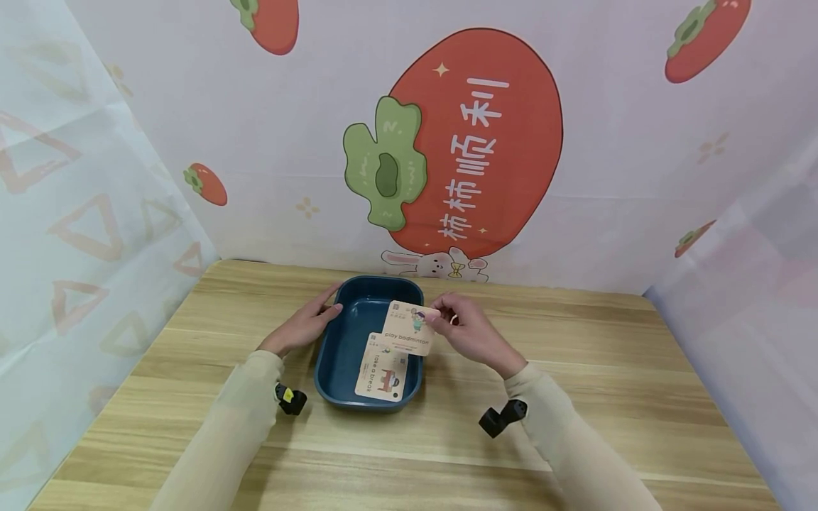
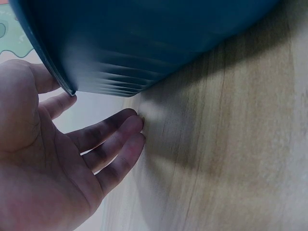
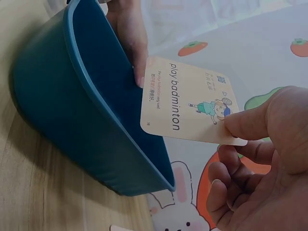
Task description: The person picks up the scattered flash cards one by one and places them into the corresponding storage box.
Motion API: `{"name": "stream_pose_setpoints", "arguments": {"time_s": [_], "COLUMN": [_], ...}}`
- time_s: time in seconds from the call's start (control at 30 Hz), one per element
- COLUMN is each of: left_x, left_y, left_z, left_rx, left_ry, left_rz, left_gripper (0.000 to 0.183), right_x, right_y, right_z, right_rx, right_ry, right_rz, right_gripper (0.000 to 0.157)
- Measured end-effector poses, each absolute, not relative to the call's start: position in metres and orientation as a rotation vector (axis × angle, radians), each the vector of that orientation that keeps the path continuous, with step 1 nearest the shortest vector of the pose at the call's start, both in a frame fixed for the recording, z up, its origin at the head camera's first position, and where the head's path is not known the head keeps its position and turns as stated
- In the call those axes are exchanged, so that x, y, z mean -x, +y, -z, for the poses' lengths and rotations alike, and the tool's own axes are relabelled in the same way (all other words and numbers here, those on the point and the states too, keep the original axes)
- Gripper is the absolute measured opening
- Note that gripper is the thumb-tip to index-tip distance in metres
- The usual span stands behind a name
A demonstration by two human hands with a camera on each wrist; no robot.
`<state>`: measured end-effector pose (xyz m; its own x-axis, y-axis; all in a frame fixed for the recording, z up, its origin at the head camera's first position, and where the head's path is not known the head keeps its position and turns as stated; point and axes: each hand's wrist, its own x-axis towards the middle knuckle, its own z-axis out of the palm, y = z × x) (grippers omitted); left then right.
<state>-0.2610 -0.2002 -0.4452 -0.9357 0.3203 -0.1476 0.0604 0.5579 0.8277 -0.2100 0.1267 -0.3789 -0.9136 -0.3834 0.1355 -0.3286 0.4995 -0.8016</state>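
A dark blue plastic basin (image 1: 335, 355) stands on the table. Inside it lies a card reading "take a break" (image 1: 377, 380), partly covered from the head view by another card. That upper card, "play badminton" (image 3: 166, 103), is pinched at one corner between the thumb and fingers of my right hand (image 1: 469, 330) and sits over the basin's right rim, tilted. At the opposite side, my left hand (image 1: 307, 323) holds the rim, thumb over the inner side and index finger outside. The other fingers of the left hand (image 2: 62, 159) are loosely bent, apart from the wall.
The wood-grain table (image 1: 575, 383) meets a printed cloth backdrop (image 1: 613, 177) at its rear edge, with cloth on both sides too. A pale edge of something flat (image 3: 118, 228) shows at the bottom of the right wrist view; its kind is unclear.
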Motion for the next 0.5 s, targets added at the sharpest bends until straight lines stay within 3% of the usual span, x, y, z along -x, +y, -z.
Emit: {"name": "stream_pose_setpoints", "arguments": {"time_s": [0.5], "left_x": [0.2615], "left_y": [-0.1996], "left_z": [0.4451], "left_rx": [-0.308], "left_ry": [2.515], "left_rz": [-1.316], "left_gripper": [0.062], "right_x": [0.2106], "right_y": [0.1216], "right_z": [0.3883], "right_rx": [0.597], "right_ry": [2.662], "right_rz": [1.381], "right_gripper": [0.009]}}
